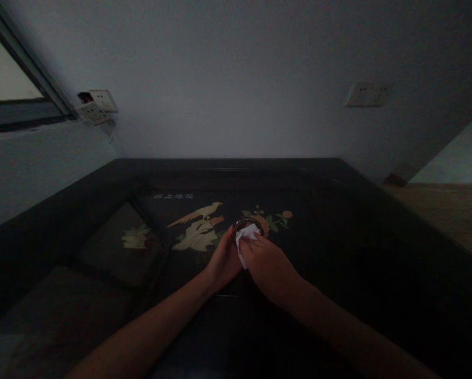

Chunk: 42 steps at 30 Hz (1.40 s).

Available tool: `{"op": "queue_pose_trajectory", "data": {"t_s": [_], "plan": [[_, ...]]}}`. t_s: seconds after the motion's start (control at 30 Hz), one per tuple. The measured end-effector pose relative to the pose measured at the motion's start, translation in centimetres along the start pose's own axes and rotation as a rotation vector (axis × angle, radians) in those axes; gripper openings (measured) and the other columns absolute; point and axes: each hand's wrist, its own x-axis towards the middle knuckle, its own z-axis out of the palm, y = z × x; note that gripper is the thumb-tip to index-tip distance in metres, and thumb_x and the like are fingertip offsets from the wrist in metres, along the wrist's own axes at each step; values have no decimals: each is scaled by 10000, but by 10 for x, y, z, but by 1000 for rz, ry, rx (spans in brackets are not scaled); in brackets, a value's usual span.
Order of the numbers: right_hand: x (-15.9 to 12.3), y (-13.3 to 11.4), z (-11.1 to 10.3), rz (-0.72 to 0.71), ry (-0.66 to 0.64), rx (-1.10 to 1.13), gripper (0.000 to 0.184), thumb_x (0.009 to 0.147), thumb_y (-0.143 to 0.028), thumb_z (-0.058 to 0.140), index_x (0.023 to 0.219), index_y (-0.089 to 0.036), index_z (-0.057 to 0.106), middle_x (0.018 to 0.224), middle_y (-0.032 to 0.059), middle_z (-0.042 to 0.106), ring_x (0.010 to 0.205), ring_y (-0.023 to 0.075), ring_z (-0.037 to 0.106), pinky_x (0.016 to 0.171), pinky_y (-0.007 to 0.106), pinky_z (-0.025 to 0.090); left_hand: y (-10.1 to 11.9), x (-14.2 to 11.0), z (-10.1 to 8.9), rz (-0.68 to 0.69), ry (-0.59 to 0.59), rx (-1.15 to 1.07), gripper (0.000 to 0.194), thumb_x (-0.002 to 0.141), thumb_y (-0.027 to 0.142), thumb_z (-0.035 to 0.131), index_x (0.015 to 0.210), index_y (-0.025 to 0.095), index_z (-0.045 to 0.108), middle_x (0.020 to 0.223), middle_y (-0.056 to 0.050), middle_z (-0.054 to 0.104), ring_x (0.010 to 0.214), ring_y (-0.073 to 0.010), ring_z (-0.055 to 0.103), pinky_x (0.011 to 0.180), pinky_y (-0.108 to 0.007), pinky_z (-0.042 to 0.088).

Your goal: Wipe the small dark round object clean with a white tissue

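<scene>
Over the middle of a dark table [318,231], my left hand [225,262] is closed around the left side of a small round object with a shiny rim [263,225]; its exact kind is too dark to make out. A crumpled white tissue [247,232] lies in the mouth of this object. Pinched around the tissue, my right hand [268,263] presses it there from the right, and one end of the tissue hangs down between the two hands. The lower part of the round object is hidden by my hands.
A bird picture [198,234] and flowers decorate the tabletop, which meets a pale wall [228,95]. One wall socket [369,94] is on the right; a loose socket [94,112] hangs at the left corner by a window frame [26,58]. Wooden floor [449,210] shows at right.
</scene>
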Motion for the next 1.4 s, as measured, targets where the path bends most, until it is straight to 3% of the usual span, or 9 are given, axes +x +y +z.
{"op": "queue_pose_trajectory", "data": {"t_s": [0.13,0.27,0.57,0.7,0.87,0.97,1.13,1.23,1.4], "plan": [[-3,-6,8,65,52,-137,269,855,-28,435,1045,-46,624,956,165,705,920,224,665,939,378,484,-2,1,-1,23,8,5,313,889,365,501,1009,130,669,1049,-87,692,1163,-221,553,1081,-333,310],[-6,-10,22,111,147,-277,337,852,-40,436,1149,29,580,1099,250,660,1042,264,638,964,390,478,-3,1,-1,24,30,-7,332,915,343,460,1051,113,657,1099,-100,675,1193,-207,531,1100,-319,289],[0,4,33,-1,255,-217,421,879,-70,415,1284,18,487,1265,237,573,1195,264,546,1043,401,416,-3,5,-8,5,-30,-69,354,921,373,441,1058,131,661,1109,-96,674,1233,-206,500,1110,-323,267],[1,7,29,-43,220,-110,392,878,-54,390,1242,-17,531,1229,203,609,1181,236,557,1029,381,423,-3,6,-10,-3,-53,-54,328,886,388,505,988,127,674,1082,-103,682,1212,-225,518,1095,-334,284],[1,7,8,-2,32,15,271,866,-39,422,1050,-95,613,1034,125,697,963,198,651,906,325,486,-3,3,-6,5,-46,-16,336,887,406,495,938,130,679,1017,-104,700,1155,-236,560,1056,-356,338],[1,5,-1,21,-15,-14,214,863,-55,455,987,-120,617,953,104,705,888,202,659,866,331,499,-2,2,-3,12,-43,-6,329,894,395,485,968,138,675,1006,-95,703,1136,-230,573,1041,-357,355],[-2,-2,5,64,59,-186,258,855,-39,454,1046,-53,626,965,165,707,947,225,662,993,383,433,-2,1,-3,20,-31,-15,298,872,366,536,1015,138,666,1067,-94,688,1178,-227,544,1065,-338,326],[-4,-5,15,88,128,-298,306,854,-58,454,1112,6,606,1104,236,662,1059,266,630,991,400,439,-3,2,-5,-9,-51,-17,334,882,369,519,1057,120,655,1101,-107,676,1218,-225,514,1092,-330,290],[-5,-8,22,109,207,-321,385,868,-67,426,1224,34,533,1189,259,615,1101,280,606,979,408,448,-5,3,-5,8,-62,-18,359,917,360,454,1102,119,646,1164,-103,654,1251,-210,483,1117,-325,254]]}}
